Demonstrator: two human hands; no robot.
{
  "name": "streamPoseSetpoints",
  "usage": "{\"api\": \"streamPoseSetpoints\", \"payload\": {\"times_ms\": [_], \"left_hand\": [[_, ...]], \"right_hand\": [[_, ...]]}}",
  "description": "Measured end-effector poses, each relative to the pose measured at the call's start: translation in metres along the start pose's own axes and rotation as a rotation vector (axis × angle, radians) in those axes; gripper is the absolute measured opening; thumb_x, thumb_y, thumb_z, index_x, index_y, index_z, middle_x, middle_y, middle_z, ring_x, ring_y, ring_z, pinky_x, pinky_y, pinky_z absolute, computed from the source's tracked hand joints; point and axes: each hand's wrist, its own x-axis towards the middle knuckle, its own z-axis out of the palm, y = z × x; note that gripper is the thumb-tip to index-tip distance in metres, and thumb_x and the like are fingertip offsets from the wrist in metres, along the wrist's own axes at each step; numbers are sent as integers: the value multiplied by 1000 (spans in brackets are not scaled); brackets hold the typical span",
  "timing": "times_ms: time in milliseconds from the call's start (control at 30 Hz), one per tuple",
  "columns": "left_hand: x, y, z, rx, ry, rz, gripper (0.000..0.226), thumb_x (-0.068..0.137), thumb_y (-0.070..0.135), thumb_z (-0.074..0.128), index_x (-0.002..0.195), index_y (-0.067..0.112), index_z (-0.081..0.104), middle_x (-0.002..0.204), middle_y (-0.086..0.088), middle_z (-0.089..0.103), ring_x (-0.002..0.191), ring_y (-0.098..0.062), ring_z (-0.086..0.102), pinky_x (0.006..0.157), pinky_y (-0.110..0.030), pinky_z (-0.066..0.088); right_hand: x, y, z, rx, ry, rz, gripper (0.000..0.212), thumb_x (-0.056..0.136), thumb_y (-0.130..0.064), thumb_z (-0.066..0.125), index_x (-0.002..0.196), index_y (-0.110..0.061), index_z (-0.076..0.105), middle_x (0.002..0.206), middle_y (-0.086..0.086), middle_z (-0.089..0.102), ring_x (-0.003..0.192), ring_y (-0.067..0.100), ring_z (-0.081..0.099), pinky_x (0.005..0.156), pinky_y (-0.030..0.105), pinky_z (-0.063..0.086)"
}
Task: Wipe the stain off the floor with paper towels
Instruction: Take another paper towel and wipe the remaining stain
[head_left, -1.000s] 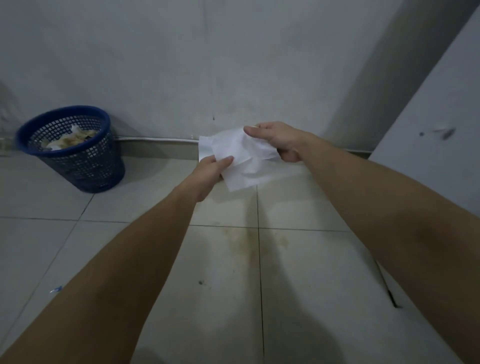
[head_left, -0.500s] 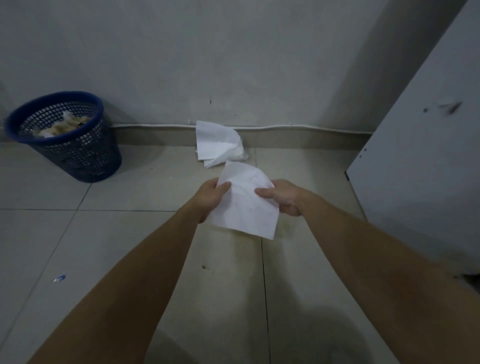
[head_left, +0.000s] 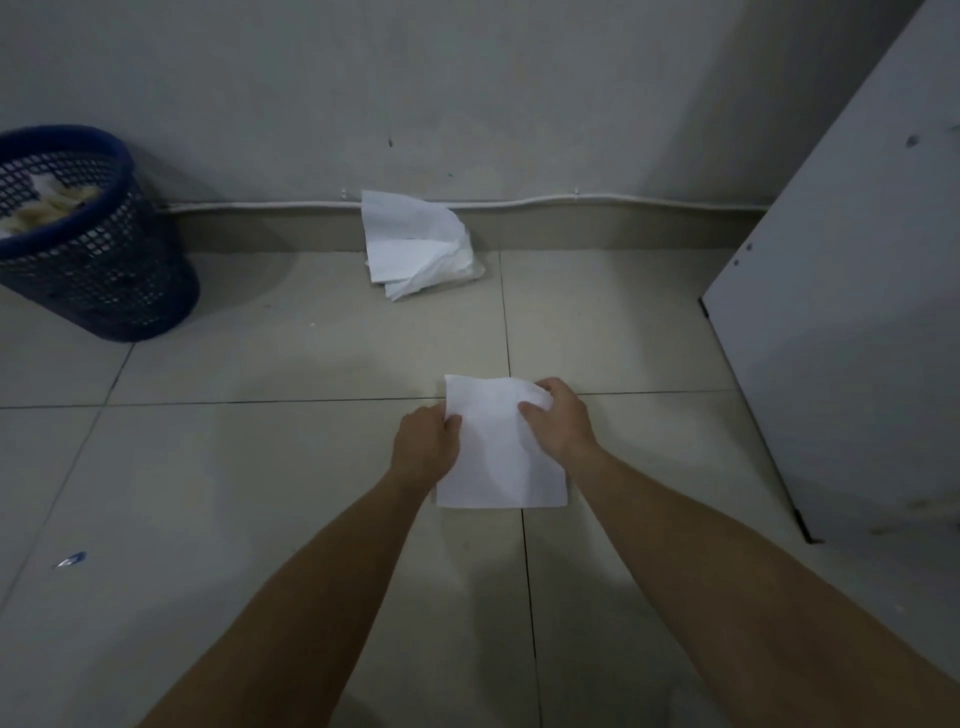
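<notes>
A white paper towel (head_left: 496, 457) lies spread flat on the pale floor tiles, across a grout line at the middle of the view. My left hand (head_left: 423, 441) pinches its left edge. Over the towel's upper right corner sits my right hand (head_left: 558, 415), fingers pressed down on it. The stain is hidden under the sheet. Loosely piled spare paper towels (head_left: 415, 247) lean against the skirting at the foot of the back wall.
A dark blue mesh waste basket (head_left: 98, 260) holding crumpled paper stands at the far left by the wall. A grey panel (head_left: 852, 312) rises on the right. A small blue scrap (head_left: 70, 560) lies on the floor at the left.
Both hands came down from chest height with one sheet and laid it on the floor over the brownish stain. The rest of the towels was left by the wall.
</notes>
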Motion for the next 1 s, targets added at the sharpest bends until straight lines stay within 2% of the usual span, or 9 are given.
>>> {"api": "streamPoseSetpoints", "payload": {"times_ms": [100,167,267,367,500,667,800,1000], "left_hand": [[-5,-3,12,137,178,-2,41,96,29,46,130,5,46,132,-16,51,121,-35,45,102,-45,38],[-11,-4,21,172,210,126,51,98,31,41,144,10,31,150,-14,36,138,-34,30,113,-45,29],[-16,-8,36,362,77,352,59,102,40,22,153,14,10,162,-10,10,150,-29,5,120,-41,8],[-17,-14,44,471,-49,364,63,99,49,6,153,17,-6,163,-7,-8,149,-26,-11,121,-40,-2],[-16,-25,46,483,-128,356,65,98,53,6,152,20,-11,162,-6,-13,149,-24,-14,121,-41,-2],[-17,-28,48,524,-91,356,68,97,58,7,152,24,-11,162,-6,-16,149,-24,-14,122,-41,-2],[-17,-29,51,557,-76,354,68,96,58,5,153,24,-11,161,-6,-16,149,-24,-15,120,-40,-4],[-17,-29,51,555,-64,356,67,96,58,4,152,25,-11,161,-5,-16,149,-24,-14,122,-41,0]], "right_hand": [[-6,6,1,-237,107,-126,72,84,-38,66,145,-23,31,140,5,45,128,25,44,108,42,37],[-16,15,2,-428,102,-334,78,88,-47,58,151,-23,19,153,6,30,140,24,30,116,41,27],[-34,40,11,-686,-105,-530,75,97,-56,33,156,-22,0,165,1,-1,151,18,-4,123,39,4],[-38,60,18,-863,-220,-574,72,99,-57,18,153,-22,-15,162,2,-21,147,17,-23,123,41,-3],[-27,56,18,-912,-253,-587,75,97,-62,14,152,-24,-20,160,0,-27,146,16,-26,120,38,-9],[-19,53,23,-934,-357,-577,76,94,-66,6,151,-23,-20,159,-4,-27,147,13,-23,122,39,-4],[-19,53,25,-919,-355,-561,75,95,-64,10,153,-22,-14,162,-2,-21,148,14,-19,122,37,-4],[-22,50,24,-934,-369,-551,74,97,-61,12,154,-20,-13,162,-1,-21,149,16,-19,123,39,-2]]}}
